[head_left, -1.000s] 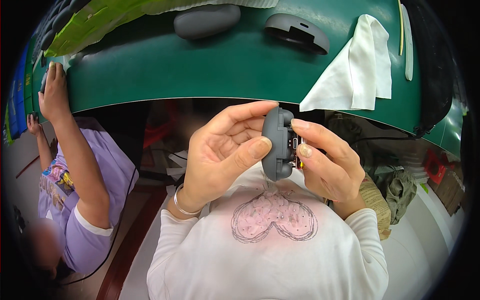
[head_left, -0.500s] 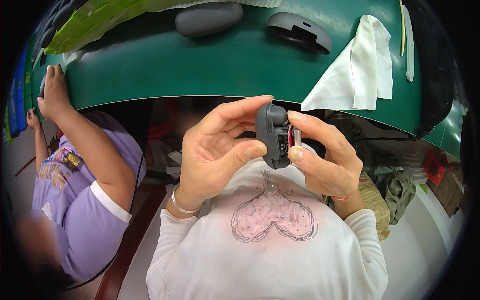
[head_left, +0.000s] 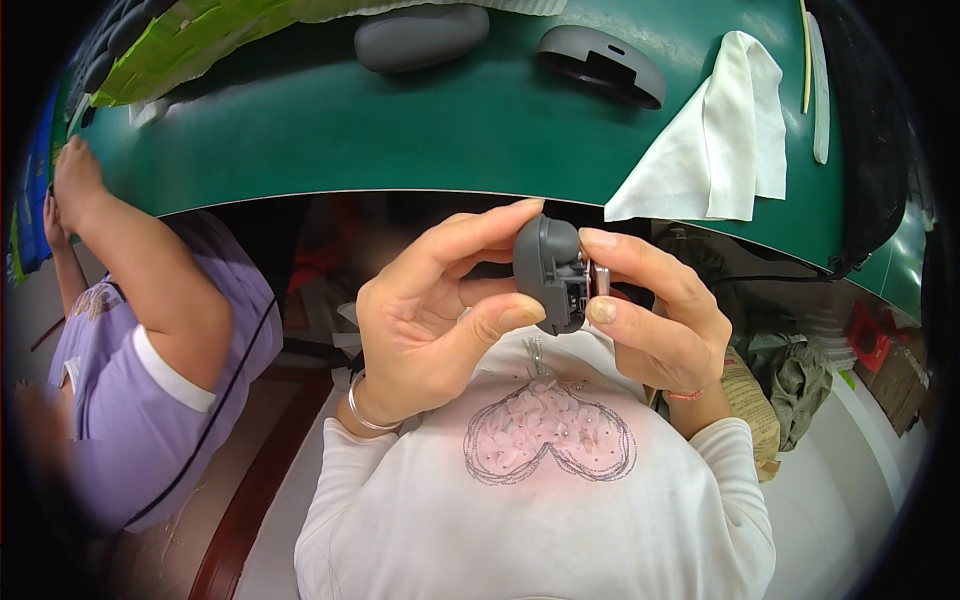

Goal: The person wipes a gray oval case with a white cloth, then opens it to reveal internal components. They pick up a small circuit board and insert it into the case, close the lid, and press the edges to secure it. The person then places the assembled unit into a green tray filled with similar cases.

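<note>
Between my two hands, in front of my chest, is a dark grey rounded plastic case part (head_left: 538, 268) tilted on its side. My left hand (head_left: 430, 300) grips its outer side, with the thumb below and the index finger above. In my right hand (head_left: 660, 310), thumb and index finger pinch a small flat silver part with a reddish edge (head_left: 598, 280). It sits at the case part's inner side, where small connectors show. I cannot tell whether it is attached there. On the table ahead lie a closed-looking grey oval case (head_left: 422, 38) and a hollow grey shell with a cutout (head_left: 602, 66).
A white cloth (head_left: 705, 135) lies at the right of the green table (head_left: 330, 140), near its edge. Green packing with several dark pieces (head_left: 180, 50) lies at the far left. A co-worker in a purple shirt (head_left: 190, 330) sits at my left. A black cable (head_left: 770, 278) hangs at right.
My hands have shifted slightly, and the grey case part has turned a little, with the silver part somewhat lower and further right. The co-worker's arms have moved left.
</note>
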Demonstrator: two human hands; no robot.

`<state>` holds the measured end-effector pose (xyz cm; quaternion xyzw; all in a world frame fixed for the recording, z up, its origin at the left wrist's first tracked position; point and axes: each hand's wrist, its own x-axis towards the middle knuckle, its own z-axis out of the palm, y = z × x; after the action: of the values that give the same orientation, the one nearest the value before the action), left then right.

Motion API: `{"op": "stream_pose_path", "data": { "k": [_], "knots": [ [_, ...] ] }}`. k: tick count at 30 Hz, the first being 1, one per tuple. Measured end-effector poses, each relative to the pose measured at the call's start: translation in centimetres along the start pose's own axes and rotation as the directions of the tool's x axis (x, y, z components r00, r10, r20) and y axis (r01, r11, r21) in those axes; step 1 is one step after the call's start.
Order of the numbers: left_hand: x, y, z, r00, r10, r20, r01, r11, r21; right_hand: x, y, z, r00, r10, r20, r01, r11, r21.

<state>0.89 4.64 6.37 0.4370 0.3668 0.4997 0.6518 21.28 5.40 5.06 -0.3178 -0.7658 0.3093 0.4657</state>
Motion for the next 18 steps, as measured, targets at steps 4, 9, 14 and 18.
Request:
{"op": "stream_pose_path", "data": {
  "k": [4, 9, 14, 18],
  "knots": [
    [0.4, -0.3, -0.8, 0.994, -0.095, 0.054, 0.098, 0.994, -0.053, -0.1, 0.1, -0.1, 1.0, -0.003, 0.007, 0.004, 1.0, -0.021],
    [0.1, -0.6, -1.1, 0.957, -0.278, 0.078, 0.289, 0.92, -0.264, 0.7, -1.1, -0.5, 0.998, 0.031, 0.051, -0.029, 0.999, -0.043],
    [0.1, -0.5, -0.6, 0.955, -0.292, 0.043, 0.288, 0.89, -0.353, 1.3, -0.8, 0.0, 0.992, 0.123, 0.012, -0.124, 0.985, 0.124],
    [0.2, -0.6, -0.5, 0.955, -0.291, 0.054, 0.289, 0.882, -0.373, 1.1, -0.3, 0.0, 0.992, 0.127, 0.009, -0.126, 0.979, 0.161]
  ]
}}
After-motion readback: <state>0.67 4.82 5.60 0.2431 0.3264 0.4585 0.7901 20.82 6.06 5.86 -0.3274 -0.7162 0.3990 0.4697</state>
